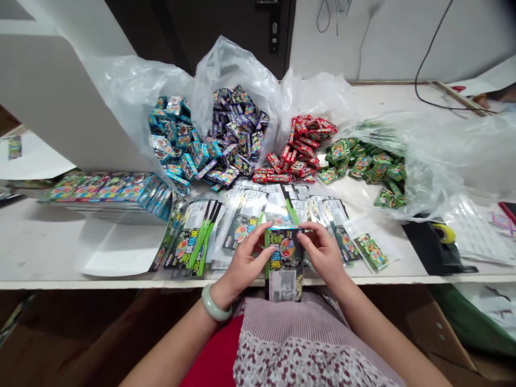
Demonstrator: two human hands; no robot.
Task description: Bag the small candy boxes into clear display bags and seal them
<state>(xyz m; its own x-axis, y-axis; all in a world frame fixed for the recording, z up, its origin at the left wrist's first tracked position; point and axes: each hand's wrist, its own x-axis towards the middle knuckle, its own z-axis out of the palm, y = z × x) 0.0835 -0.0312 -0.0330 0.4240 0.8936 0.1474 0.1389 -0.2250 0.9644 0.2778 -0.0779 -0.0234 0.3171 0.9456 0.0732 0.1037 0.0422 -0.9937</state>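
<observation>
Right at the front edge of the white bench (60,252), both hands are on one printed packet (284,263), held upright with its lower end dropping past the edge toward the lap. The left hand (244,263), a jade bangle (216,302) on its wrist, and the right hand (320,250) pinch the packet's upper corners, fingers closed on it, apparently to keep it square and steady. Just ahead, flat packets (193,236) lie fanned and overlapping, all within easy reach. Farther back, plastic bags (234,64) spill blue boxes (173,140), purple boxes (237,129), red boxes (298,148) and green boxes (363,161), seemingly kept apart by colour for clean picking.
</observation>
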